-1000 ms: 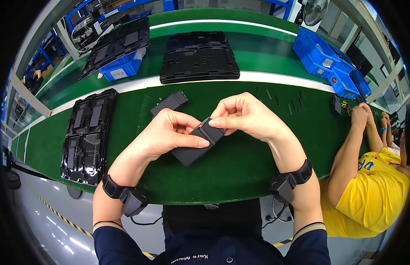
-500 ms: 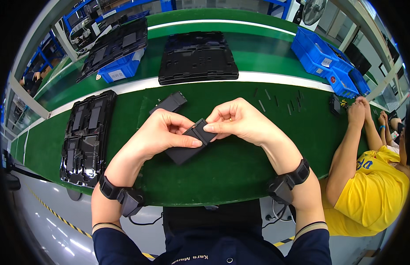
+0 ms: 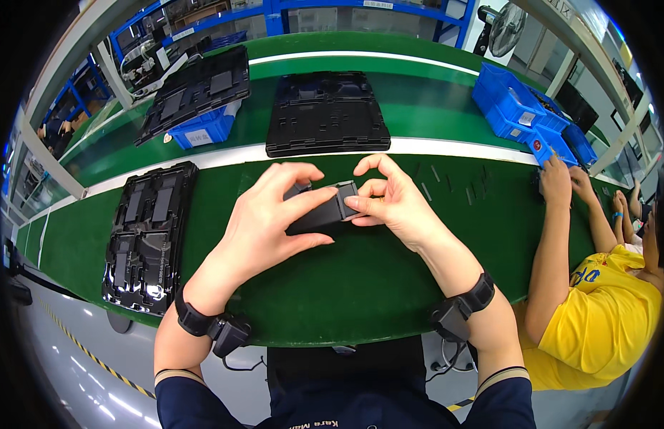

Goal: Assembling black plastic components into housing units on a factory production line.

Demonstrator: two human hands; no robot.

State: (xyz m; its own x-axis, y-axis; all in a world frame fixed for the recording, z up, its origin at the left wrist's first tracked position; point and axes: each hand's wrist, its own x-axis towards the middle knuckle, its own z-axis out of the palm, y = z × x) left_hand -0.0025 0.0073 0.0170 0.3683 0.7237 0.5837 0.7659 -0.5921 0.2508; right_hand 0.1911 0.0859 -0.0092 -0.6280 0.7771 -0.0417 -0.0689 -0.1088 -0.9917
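A black rectangular case (image 3: pixel 319 219) with a stepped end piece is between my hands, low over the green mat. My left hand (image 3: pixel 264 207) straddles it, a finger pressing on its top and the thumb stretched along its near side. With thumb and fingers, my right hand (image 3: pixel 389 204) pinches the end piece (image 3: pixel 346 194) at the case's right end; its index finger is raised and curved. Another dark piece (image 3: pixel 297 190) shows partly behind my left fingers, mostly hidden.
Several thin black strips (image 3: pixel 450 180) lie right of my hands. A black tray (image 3: pixel 151 236) stands at left, another (image 3: pixel 328 111) beyond the white strip. Blue bins (image 3: pixel 507 96) stand at far right. A co-worker in yellow (image 3: pixel 603 322) works at right.
My left hand has loosened its pinch and spread over the case. The case has turned more level, and my right index finger has lifted. The view has shifted slightly; the co-worker's hands moved toward the bins.
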